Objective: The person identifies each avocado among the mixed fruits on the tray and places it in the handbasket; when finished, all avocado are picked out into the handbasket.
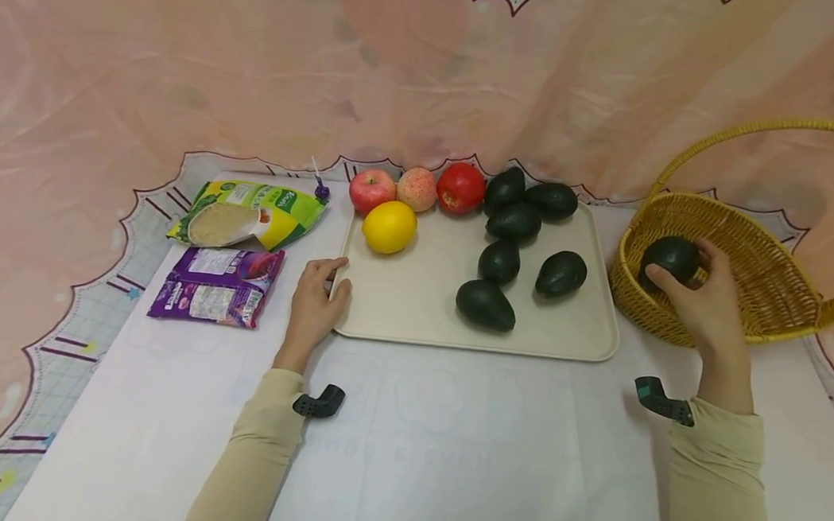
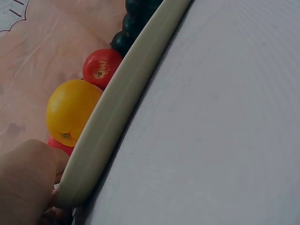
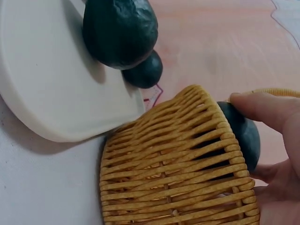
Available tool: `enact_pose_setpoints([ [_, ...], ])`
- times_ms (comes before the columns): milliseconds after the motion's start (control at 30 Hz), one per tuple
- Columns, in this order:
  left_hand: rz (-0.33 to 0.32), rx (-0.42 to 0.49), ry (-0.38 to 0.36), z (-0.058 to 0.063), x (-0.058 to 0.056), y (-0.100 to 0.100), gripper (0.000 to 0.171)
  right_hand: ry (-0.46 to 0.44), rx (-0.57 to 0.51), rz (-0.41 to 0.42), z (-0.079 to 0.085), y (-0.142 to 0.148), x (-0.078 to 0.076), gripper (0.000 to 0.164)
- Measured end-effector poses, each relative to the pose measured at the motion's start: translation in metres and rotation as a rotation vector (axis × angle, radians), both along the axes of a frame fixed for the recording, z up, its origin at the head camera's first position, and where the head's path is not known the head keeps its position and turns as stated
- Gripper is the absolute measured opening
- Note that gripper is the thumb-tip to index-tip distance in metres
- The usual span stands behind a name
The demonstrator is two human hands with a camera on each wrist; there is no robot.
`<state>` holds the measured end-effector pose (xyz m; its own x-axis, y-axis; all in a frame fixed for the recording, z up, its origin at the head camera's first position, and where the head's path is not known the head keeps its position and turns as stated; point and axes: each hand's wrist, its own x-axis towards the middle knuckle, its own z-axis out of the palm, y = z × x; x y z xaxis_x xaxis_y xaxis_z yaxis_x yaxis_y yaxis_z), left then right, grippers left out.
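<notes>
My right hand point(image 1: 709, 290) grips a dark green avocado point(image 1: 670, 262) within the mouth of the wicker basket point(image 1: 761, 262), near its left side. In the right wrist view the avocado point(image 3: 241, 133) shows past the woven rim, thumb and fingers around it. My left hand point(image 1: 317, 302) rests at the left edge of the cream tray point(image 1: 420, 324), its thumb and forefinger at the rim. On the tray, several avocados point(image 1: 486, 304) lie toward the right. A yellow lemon-like fruit point(image 1: 389, 227), a red apple point(image 1: 373, 191), a peach point(image 1: 417, 189) and a pomegranate point(image 1: 460, 188) sit at the back left.
Left of the tray lie a green and yellow Knorr packet point(image 1: 248, 214) and a purple packet point(image 1: 216, 286), with a small purple-wrapped lollipop point(image 1: 322, 192) at the green packet's corner. The basket's tall arched handle point(image 1: 769, 129) rises at the right. A patterned cloth hangs behind.
</notes>
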<state>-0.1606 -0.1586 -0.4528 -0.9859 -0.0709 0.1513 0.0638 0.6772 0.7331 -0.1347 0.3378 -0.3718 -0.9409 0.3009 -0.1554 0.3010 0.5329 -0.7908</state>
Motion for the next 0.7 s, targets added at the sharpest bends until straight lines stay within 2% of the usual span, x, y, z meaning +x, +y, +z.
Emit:
enact_pose_setpoints([
  [467,-0.01,-0.003,0.017,-0.003,0.002,0.002,0.031,-0.077,0.011,0.147,-0.006,0.011,-0.013,0.1],
  [700,-0.006,-0.004,0.014,-0.001,0.002,0.001,0.03,-0.186,0.035,0.227,-0.006,0.014,-0.022,0.101],
])
